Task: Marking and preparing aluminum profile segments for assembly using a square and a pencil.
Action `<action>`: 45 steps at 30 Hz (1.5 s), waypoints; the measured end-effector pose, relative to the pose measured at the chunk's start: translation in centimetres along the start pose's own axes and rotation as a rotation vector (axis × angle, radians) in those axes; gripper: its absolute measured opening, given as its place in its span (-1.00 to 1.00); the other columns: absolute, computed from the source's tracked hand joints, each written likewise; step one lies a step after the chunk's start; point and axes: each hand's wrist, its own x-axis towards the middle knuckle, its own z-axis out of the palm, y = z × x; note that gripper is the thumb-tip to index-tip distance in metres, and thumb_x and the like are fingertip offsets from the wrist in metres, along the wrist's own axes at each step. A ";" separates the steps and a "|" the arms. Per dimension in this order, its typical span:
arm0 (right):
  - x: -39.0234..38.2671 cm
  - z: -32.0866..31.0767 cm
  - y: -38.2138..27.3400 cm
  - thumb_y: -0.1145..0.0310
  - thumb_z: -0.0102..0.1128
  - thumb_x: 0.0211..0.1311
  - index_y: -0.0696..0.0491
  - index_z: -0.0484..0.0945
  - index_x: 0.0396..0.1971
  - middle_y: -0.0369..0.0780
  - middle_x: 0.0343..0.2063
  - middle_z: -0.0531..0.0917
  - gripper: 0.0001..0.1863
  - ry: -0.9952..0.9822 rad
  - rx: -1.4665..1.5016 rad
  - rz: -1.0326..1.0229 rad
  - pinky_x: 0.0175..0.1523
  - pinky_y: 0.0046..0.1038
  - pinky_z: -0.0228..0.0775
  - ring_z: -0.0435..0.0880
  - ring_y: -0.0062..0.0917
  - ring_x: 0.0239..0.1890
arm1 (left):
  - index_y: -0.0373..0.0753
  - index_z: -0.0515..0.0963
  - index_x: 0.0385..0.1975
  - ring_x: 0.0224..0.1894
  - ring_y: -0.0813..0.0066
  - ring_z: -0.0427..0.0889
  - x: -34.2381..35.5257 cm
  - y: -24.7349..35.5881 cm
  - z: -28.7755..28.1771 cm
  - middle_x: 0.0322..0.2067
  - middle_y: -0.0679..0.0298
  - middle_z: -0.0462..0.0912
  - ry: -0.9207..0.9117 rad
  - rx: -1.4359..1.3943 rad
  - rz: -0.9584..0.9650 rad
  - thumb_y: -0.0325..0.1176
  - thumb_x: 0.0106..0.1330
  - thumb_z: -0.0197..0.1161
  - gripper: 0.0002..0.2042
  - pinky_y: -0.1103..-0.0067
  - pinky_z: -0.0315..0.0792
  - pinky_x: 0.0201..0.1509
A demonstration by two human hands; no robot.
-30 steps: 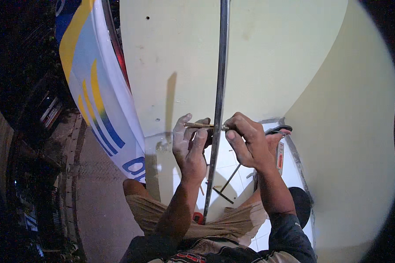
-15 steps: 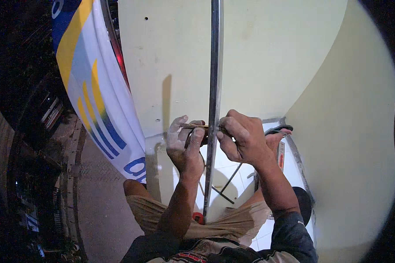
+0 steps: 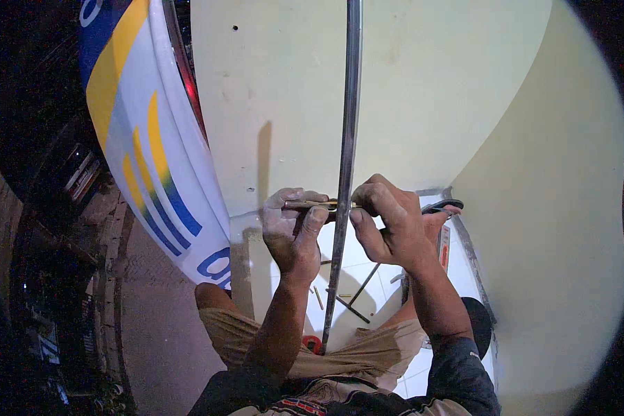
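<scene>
Left hand holds a thin brass-coloured rod crosswise between thumb and fingers, its right end at a long dark metal bar; just right of the bar, the right hand pinches a small, mostly hidden metal piece.

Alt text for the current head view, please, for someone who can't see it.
At a long metal pole, the left hand holds a thin rod on one side and the right hand pinches a small metal piece on the other. Below, a T-shaped tool lies on white floor tiles; a pale wall stands behind and a colourful banner hangs at left.
</scene>
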 end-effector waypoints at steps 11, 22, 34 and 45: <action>-0.6 0.2 -0.1 0.40 0.18 0.21 0.09 0.46 -0.45 -0.18 -0.62 0.45 -0.88 -0.051 -0.054 0.061 -0.57 -0.24 0.29 0.52 -0.23 -0.63 | -0.34 0.37 -0.10 -0.18 0.37 0.68 0.1 0.7 -0.7 -0.23 0.06 0.63 -0.037 0.084 0.018 -0.43 0.15 0.48 -0.57 0.49 0.60 -0.04; -0.3 -1.5 -0.6 0.49 0.15 0.33 0.18 0.43 -0.48 -0.21 -0.64 0.43 -0.82 -0.016 0.247 0.201 -0.53 -0.47 0.20 0.37 -0.54 -0.66 | -0.39 0.35 -0.03 -0.17 0.31 0.71 0.4 1.5 0.4 -0.21 0.07 0.60 -0.070 0.147 -0.056 -0.52 0.20 0.40 -0.58 0.51 0.63 -0.06; 0.2 -2.7 -0.3 0.65 0.27 0.14 0.21 0.47 -0.38 -0.11 -0.51 0.52 -0.87 -0.064 0.189 0.095 -0.42 -0.39 0.36 0.55 -0.33 -0.51 | -0.43 0.46 -0.15 -0.22 0.42 0.72 1.2 3.4 0.8 -0.30 0.07 0.67 -0.192 0.338 -0.048 -0.45 0.26 0.39 -0.71 0.57 0.64 -0.14; -0.6 -2.8 -1.4 0.59 0.32 0.15 0.21 0.56 -0.19 -0.09 -0.33 0.69 -0.78 -0.006 0.264 0.228 -0.24 -0.45 0.54 0.71 -0.37 -0.34 | -0.44 0.49 -0.19 -0.31 0.43 0.71 1.2 3.5 1.2 -0.34 0.09 0.68 -0.132 0.305 -0.109 -0.44 0.25 0.39 -0.74 0.56 0.64 -0.19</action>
